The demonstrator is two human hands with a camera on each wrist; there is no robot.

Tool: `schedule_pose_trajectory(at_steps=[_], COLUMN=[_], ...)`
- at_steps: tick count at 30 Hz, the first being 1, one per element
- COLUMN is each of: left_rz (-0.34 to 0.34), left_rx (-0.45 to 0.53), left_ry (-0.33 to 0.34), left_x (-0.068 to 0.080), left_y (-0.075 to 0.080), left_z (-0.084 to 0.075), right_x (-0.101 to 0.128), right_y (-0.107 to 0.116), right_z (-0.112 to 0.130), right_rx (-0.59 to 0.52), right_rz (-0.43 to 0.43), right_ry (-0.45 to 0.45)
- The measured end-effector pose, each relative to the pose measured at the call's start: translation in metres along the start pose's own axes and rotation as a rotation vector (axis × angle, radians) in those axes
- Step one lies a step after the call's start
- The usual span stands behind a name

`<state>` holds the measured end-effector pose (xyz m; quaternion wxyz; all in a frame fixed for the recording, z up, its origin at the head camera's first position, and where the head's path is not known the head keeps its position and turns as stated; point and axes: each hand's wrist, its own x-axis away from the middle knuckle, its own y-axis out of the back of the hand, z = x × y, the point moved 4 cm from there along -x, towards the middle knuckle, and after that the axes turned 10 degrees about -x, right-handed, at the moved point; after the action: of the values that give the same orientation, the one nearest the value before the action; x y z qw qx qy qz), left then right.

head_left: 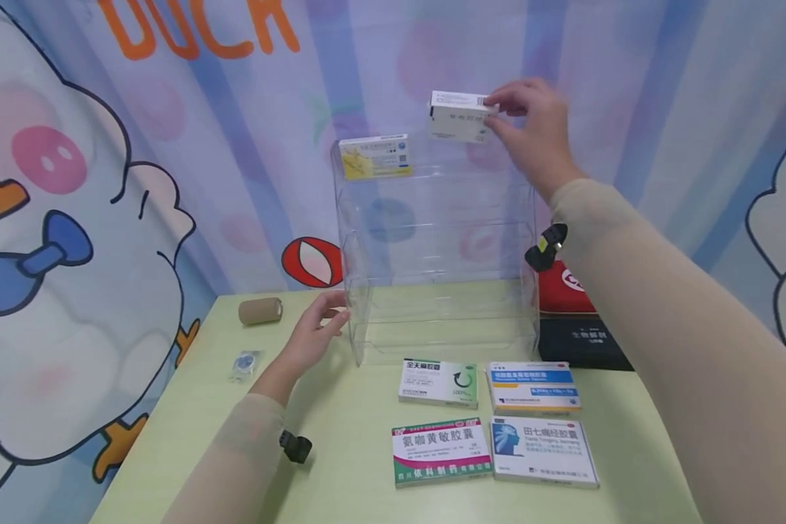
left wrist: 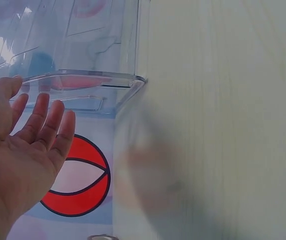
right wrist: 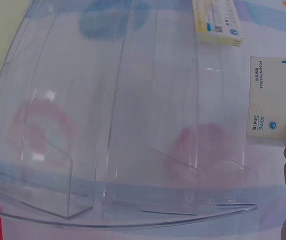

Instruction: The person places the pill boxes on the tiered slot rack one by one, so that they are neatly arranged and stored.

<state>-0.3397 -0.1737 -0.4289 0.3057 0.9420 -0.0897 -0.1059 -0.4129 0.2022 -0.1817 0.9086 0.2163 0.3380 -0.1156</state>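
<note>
A clear acrylic tiered rack (head_left: pixel 439 247) stands on the pale green table (head_left: pixel 183 429). My right hand (head_left: pixel 530 131) pinches a white medicine box (head_left: pixel 460 115) at its right end, held above the rack's top tier; the same white box (right wrist: pixel 278 102) shows in the right wrist view over the rack (right wrist: pixel 112 130). A yellow-and-white box (head_left: pixel 375 156) sits in the top tier at the left, also seen as the yellow box (right wrist: pixel 217 21). My left hand (head_left: pixel 314 335) lies with straight fingers against the rack's lower left corner; the left hand (left wrist: pixel 25 150) is empty beside the rack's edge (left wrist: pixel 97 80).
Several medicine boxes lie in front of the rack: green-white (head_left: pixel 439 382), blue-orange (head_left: pixel 533 387), pink-green (head_left: pixel 441 451), blue-white (head_left: pixel 544 450). A tan bandage roll (head_left: pixel 260 311) and a small wrapped item (head_left: pixel 245 364) lie left. A red-and-black pouch (head_left: pixel 573 320) sits right of the rack.
</note>
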Motion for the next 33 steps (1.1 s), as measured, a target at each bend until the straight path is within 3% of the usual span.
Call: schedule_pose_trajectory(at_steps=[11,18,23,26,33], left_rz=[-0.021,-0.006,0.005,0.012,0.017], left_rx=[-0.002,-0.007,-0.016,-0.027,-0.043], left_ry=[-0.031,-0.032,-0.031,-0.025,-0.018], left_x=[0.003,-0.001,-0.004,-0.004,-0.005], left_y=[0.008,0.003,0.001,0.001,0.001], left_z=[0.002,-0.002,-0.004,-0.004,-0.003], right_x=[-0.007,0.005,0.046,0.081,0.172], right_y=[-0.028,-0.021,-0.013,-0.011,0.009], right_z=[-0.012,-0.015,-0.015,-0.017,-0.043], right_rx=[0.089,0.127,0.121,0.085,0.019], right_rz=[0.216,0.183,0.058,0.038,0.047], right_ry=[-0.055,-0.037,0.008,0.008,-0.139])
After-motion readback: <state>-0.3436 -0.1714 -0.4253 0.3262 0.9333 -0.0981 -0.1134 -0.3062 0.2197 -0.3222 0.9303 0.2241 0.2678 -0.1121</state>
